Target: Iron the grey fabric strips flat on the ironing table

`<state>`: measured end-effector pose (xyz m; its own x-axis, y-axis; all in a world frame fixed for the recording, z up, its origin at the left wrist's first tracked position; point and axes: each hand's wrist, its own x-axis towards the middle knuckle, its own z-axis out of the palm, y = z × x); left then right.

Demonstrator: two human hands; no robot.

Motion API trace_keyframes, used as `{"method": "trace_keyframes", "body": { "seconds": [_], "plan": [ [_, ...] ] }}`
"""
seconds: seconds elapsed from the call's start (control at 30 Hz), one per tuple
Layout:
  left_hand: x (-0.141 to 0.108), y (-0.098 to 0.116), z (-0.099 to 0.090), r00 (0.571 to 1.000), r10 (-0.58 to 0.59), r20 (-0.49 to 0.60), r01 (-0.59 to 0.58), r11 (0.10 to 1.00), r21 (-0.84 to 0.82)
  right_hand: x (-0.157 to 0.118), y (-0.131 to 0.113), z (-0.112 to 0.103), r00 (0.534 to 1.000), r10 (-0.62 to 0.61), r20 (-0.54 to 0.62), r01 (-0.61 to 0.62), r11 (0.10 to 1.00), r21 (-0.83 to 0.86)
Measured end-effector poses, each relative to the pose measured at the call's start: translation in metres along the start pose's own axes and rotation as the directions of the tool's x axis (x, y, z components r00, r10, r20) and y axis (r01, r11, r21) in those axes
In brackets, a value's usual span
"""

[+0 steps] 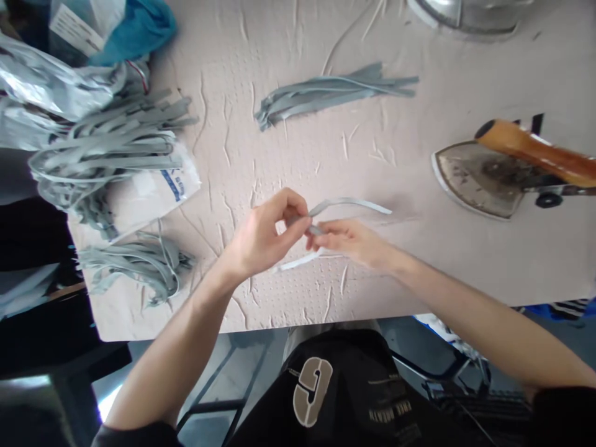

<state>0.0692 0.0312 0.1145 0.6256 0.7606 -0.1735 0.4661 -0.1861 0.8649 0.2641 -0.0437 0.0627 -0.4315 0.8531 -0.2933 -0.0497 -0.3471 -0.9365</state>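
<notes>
Between my two hands is a narrow grey fabric strip (356, 202), one end of it curving out to the right above the table. My left hand (274, 230) pinches the strip between thumb and fingers. Right beside it, my right hand (349, 241) has its fingertips closed on the same strip, close to the left thumb. A pale strip end (300, 261) shows below the hands; whether it belongs to the held strip I cannot tell. Farther back on the table lies a flat bundle of grey strips (326, 92).
An iron (484, 174) with a wooden handle rests at the right. At the left lie a large heap of grey strips (112, 149) on a plastic bag (181, 167) and a smaller tied bundle (135, 264). A metal object (475, 15) stands at the back right. The table's front edge (279, 330) is near my body.
</notes>
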Motion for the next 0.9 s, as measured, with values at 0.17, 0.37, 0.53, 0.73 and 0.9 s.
{"method": "trace_keyframes", "body": {
  "seconds": [0.17, 0.37, 0.53, 0.73, 0.9],
  "plan": [
    [0.037, 0.025, -0.019, 0.979, 0.087, -0.186, -0.128, 0.968, -0.217, -0.017, -0.045, -0.059, 0.977, -0.037, -0.208, 0.027, 0.999, -0.047],
    [0.036, 0.013, -0.034, 0.92, 0.076, -0.385, -0.167, 0.964, -0.208, -0.044, -0.075, -0.102, 0.912, -0.064, -0.406, -0.156, 0.859, -0.487],
    [0.0, -0.048, 0.002, 0.89, -0.273, -0.365, 0.266, 0.961, -0.073, -0.046, -0.018, -0.113, 0.905, 0.249, -0.346, -0.395, 0.794, -0.462],
    [-0.04, -0.09, 0.04, 0.849, -0.451, -0.276, 0.523, 0.792, 0.315, -0.056, 0.014, -0.11, 0.82, 0.28, -0.499, -0.566, 0.525, -0.636],
    [-0.039, -0.079, 0.041, 0.883, -0.221, -0.414, 0.433, 0.723, 0.538, -0.089, 0.027, -0.082, 0.85, -0.267, -0.454, -0.355, 0.346, -0.868]
  ]
}}
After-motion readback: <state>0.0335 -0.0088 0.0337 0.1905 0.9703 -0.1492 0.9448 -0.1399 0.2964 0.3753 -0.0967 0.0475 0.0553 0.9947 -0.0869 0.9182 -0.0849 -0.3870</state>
